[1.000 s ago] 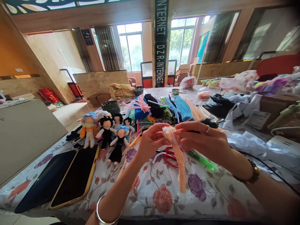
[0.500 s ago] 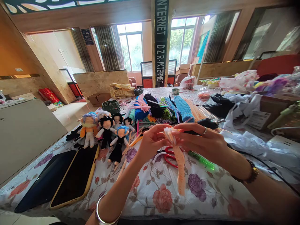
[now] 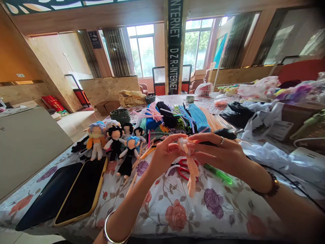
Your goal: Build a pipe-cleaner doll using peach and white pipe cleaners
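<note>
Peach fuzzy strip: a long, narrow, peach-coloured piece of plush, pipe-cleaner-like material [image 3: 193,171] hung in the air above the near part of the desk [image 3: 241,217], its lower end free and slightly bent.
Pale top: the whitish, rounded upper part [image 3: 183,145] of the strip sat between the two hands, partly hidden by fingers; how it joined the peach length could not be made out.
Left hand: the left hand [image 3: 165,149] grasped the pale top from its side, fingers curled and tips pinched close together.
Right hand: the right hand [image 3: 220,152] met it from the other side, fingers stretched out and tips on the same upper part; how hard it pressed was not clear.
Weight: likely very light, since fingertips alone seemed to bear it.
Stiffness: probably soft on the surface with a bendable core, so it would take a bend and hold it.
Slip: the nap looked grippy rather than slick.
Fragility: unlikely to break, though hard squeezing might flatten the pile.
Where to hold: the thick pale top looked the surest place; the dangling tail would probably swing if pinched there.
Red-handled scissors: the scissors with red loop handles [image 3: 183,172] lay on the desk behind the strip.
Green stick: a translucent green plastic stick [image 3: 219,175] lay below the right hand's fingers.
</note>
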Tool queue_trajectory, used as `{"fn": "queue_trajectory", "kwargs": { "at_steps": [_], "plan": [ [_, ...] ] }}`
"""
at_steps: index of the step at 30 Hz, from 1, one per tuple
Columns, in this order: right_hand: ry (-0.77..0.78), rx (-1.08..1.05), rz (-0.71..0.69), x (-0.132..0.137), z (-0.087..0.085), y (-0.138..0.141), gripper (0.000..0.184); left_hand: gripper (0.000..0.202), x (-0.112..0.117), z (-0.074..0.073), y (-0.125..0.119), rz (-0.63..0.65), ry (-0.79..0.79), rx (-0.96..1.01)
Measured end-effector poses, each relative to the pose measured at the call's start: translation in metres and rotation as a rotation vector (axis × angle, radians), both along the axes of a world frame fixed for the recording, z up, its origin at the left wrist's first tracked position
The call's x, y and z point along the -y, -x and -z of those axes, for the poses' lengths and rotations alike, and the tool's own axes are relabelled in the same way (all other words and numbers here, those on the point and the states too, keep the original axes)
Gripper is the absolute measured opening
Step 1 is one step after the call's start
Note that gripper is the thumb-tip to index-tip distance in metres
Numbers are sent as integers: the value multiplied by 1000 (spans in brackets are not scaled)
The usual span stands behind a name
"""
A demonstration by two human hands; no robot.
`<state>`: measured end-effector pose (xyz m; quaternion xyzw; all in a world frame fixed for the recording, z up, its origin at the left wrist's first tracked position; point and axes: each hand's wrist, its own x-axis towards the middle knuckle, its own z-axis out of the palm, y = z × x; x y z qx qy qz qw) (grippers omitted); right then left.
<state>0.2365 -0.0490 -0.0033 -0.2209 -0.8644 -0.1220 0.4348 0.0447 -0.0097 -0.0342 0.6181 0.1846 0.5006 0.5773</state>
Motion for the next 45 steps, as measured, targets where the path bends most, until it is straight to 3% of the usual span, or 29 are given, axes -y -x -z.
{"fn": "queue_trajectory", "kwargs": {
  "at_steps": [15,26,45],
  "plan": [
    [1,23,20,-1,-1,1,40,35,1,-1,2,-68,-167,-121],
    [22,-34,2,-1,-2,4,27,34,3,-4,1,-81,-168,-110],
    [10,0,79,2,-4,6,24,36,-1,2,2,-96,-207,-130]
  ]
}}
